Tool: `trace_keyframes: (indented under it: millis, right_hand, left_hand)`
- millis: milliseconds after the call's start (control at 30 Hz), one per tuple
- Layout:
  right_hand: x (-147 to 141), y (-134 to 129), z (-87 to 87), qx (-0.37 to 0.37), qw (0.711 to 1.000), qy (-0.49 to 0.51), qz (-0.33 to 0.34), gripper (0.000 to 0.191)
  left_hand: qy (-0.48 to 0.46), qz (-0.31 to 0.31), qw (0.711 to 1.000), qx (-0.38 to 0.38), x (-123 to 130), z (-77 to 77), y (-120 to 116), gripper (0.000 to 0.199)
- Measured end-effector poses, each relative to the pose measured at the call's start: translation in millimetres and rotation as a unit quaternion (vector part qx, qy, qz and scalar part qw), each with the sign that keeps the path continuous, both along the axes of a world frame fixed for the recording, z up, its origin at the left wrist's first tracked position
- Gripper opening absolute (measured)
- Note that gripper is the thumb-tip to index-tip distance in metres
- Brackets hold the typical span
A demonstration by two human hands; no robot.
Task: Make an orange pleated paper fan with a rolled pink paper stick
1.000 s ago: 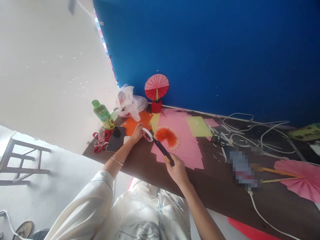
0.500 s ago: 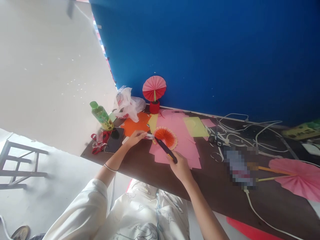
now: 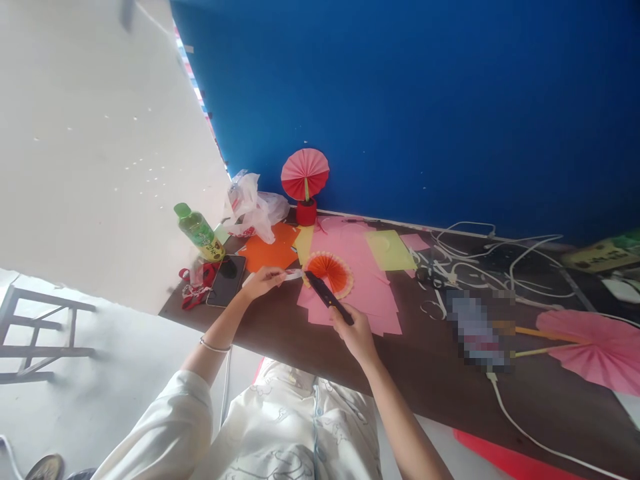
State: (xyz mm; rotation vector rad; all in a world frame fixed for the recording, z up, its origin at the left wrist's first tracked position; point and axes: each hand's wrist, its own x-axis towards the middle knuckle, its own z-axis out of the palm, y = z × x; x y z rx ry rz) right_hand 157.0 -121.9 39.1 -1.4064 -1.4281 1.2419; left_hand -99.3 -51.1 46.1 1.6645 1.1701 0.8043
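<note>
My left hand (image 3: 265, 280) pinches a small, narrow whitish strip (image 3: 294, 274) whose kind is too small to make out. In my right hand (image 3: 355, 333) is a long black tool with yellow marks (image 3: 327, 295), like a utility knife. Its far tip is close to the strip's right end; whether they touch is unclear. Beneath the tool lies a round pleated orange paper fan (image 3: 336, 270) with a pale scalloped border. Pink paper sheets (image 3: 367, 303) spread under the fan, with an orange sheet (image 3: 270, 250) to the left.
Behind stands a pink-and-red paper fan (image 3: 305, 175) in a red holder (image 3: 306, 213). To the left are a green-capped bottle (image 3: 200, 232), a plastic bag (image 3: 255, 207) and a phone (image 3: 226, 280). White cables (image 3: 470, 273) and a pink fan (image 3: 600, 350) lie right.
My left hand has shifted slightly left and lower with the strip. The black tool has turned in my right hand and shows a broader side.
</note>
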Motion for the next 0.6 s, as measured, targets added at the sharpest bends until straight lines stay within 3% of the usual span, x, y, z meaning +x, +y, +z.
trace_keyframes:
  millis: [600]
  right_hand:
    - [-3.8, 1.0, 2.7, 0.001, 0.999, -0.014, 0.029, 0.037]
  left_hand:
    - [-0.023, 0.031, 0.999, -0.005, -1.0, -2.2, 1.0, 0.039]
